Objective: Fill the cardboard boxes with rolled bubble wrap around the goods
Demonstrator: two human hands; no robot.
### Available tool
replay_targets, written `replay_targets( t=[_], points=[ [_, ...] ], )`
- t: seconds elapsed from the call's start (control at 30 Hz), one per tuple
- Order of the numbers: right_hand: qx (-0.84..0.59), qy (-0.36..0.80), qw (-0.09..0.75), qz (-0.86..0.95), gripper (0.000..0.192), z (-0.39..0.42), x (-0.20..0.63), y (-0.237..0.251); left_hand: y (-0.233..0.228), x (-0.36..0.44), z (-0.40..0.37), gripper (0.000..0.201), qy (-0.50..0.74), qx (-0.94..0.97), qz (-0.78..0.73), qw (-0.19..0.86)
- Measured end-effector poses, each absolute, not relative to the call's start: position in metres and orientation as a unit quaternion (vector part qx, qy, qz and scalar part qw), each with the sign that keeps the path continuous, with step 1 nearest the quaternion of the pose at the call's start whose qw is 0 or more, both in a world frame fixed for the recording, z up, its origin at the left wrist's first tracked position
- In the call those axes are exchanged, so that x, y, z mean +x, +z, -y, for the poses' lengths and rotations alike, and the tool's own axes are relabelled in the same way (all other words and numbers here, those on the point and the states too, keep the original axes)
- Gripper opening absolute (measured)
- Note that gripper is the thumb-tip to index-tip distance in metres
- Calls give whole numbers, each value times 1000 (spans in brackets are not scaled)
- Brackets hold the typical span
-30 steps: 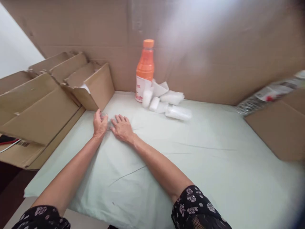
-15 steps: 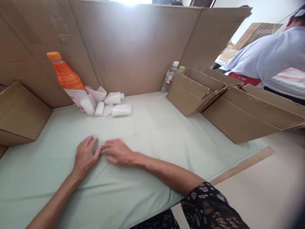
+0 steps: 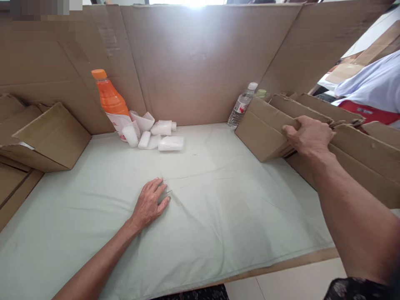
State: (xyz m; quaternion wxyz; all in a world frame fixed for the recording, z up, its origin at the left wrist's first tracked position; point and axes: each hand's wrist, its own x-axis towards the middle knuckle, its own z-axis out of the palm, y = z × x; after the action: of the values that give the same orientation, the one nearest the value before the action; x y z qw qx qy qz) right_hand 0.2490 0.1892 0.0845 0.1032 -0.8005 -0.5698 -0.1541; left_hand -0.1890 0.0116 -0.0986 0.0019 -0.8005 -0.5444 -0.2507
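Note:
My left hand (image 3: 150, 204) lies on the pale green cloth (image 3: 200, 216) with its fingers stretched out and the thumb apart, holding nothing. Thin lines run across the cloth near its fingertips; whether they are threads or creases I cannot tell. Over at the right, my right hand (image 3: 312, 135) is on the near corner of an open cardboard box (image 3: 264, 129). Its fingers curl over the rim and their tips are hidden. A second cardboard box (image 3: 368, 166) stands close beside it, partly behind my right forearm.
An orange drink bottle (image 3: 114, 104) leans at the back left, beside several rolls of white wrap (image 3: 171, 143). A clear water bottle (image 3: 242, 106) stands behind the right box. More cardboard boxes (image 3: 59, 139) are at left. Cardboard panels (image 3: 206, 62) wall the back. A person's white sleeve (image 3: 371, 77) shows at right.
My right hand has moved from beside my left hand to the right-hand box's rim. My left hand stays on the cloth. The view has shifted, bringing more of the left boxes into sight.

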Motion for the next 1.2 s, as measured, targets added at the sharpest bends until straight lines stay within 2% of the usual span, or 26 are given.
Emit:
replay_targets(
  t=[0.1, 0.2, 0.33, 0.43, 0.6, 0.67, 0.77, 0.8, 0.87, 0.93, 1.0, 1.1, 1.2],
  points=[
    [-785, -137, 98, 596, 29, -177, 232, 81, -99, -189, -12, 34, -282, -786, 550, -28],
    [-730, -141, 116, 658, 21, -152, 208, 74, -96, -193, -13, 36, -364, -728, 572, -102],
    [-562, -125, 257, 776, 33, -103, 181, 65, -92, -205, -16, 43, -448, -640, 603, -162],
    [-410, -67, 341, 843, 27, -67, 159, 66, -90, -211, -17, 52, -468, -603, 615, -197],
    [-306, 60, 324, 893, 5, -25, 128, 75, -84, -220, -2, 72, -490, -561, 580, -332],
    [-320, 94, 396, 856, 11, -18, 126, 73, -80, -225, 10, 74, -480, -565, 555, -377],
    [-409, 118, 598, 680, 16, -18, 135, 52, -75, -230, 24, 76, -481, -563, 537, -403],
    [-446, 139, 636, 614, 17, -21, 139, 39, -74, -231, 26, 76, -487, -558, 537, -404],
    [-519, 233, 627, 532, 20, -28, 143, 8, -73, -229, 26, 77, -497, -550, 533, -407],
    [-555, 364, 541, 517, 31, -32, 140, -25, -72, -224, 23, 76, -504, -547, 527, -410],
    [-546, 441, 485, 522, 39, -33, 130, -51, -72, -217, 21, 74, -507, -545, 523, -415],
    [-524, 465, 468, 539, 37, -32, 106, -68, -69, -214, 22, 61, -523, -519, 539, -407],
    [-488, 490, 449, 565, 43, -36, 77, -63, -67, -227, 22, 38, -578, -445, 585, -355]
  ],
)
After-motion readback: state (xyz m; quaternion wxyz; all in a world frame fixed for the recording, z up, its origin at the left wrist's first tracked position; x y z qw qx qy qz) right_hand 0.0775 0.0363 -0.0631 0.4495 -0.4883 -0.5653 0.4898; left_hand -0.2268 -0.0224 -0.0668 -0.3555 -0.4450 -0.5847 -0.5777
